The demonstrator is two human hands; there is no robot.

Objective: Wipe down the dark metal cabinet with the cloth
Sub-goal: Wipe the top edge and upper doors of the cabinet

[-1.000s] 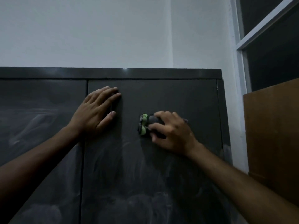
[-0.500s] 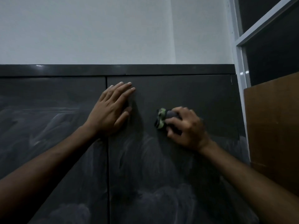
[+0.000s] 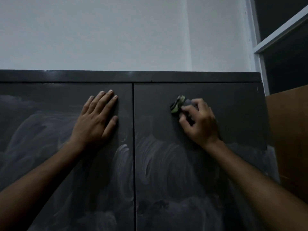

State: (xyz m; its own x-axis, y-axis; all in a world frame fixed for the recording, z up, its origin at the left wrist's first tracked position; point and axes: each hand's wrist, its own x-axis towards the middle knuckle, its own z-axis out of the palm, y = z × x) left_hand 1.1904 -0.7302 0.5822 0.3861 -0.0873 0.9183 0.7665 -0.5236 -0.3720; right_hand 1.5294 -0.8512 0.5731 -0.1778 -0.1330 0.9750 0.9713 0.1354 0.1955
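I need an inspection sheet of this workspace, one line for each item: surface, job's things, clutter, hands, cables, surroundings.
Surface: dark metal cabinet, two closed doors; whitish smears over the lower parts, upper band of the right door looks cleaner.
Job's things: cloth, bunched, green and dark, against the right door.
Clutter: nothing seen.
Hands: left hand flat on the left door, fingers straight; right hand grips the cloth.
Cables: nothing seen.
Surroundings: pale wall above; brown board at right; window frame at upper right.
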